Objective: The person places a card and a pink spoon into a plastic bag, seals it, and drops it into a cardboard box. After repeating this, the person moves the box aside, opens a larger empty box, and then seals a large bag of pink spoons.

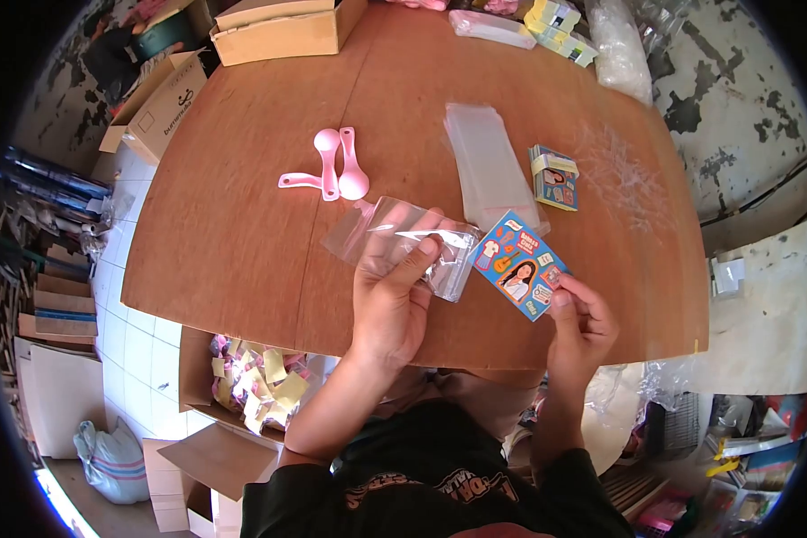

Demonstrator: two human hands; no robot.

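Head view | your left hand, over the table's near side, is partly curled, thumb pressing clear plastic against the fingers | your right hand, farther right, pinches the blue card's right end, slanted beside the plastic

Blue card in right hand

The bag is thin, shiny, see-through plastic. The card looks like smooth paper, maybe a bit shiny. The spoons are smooth plastic. The desk is wood.
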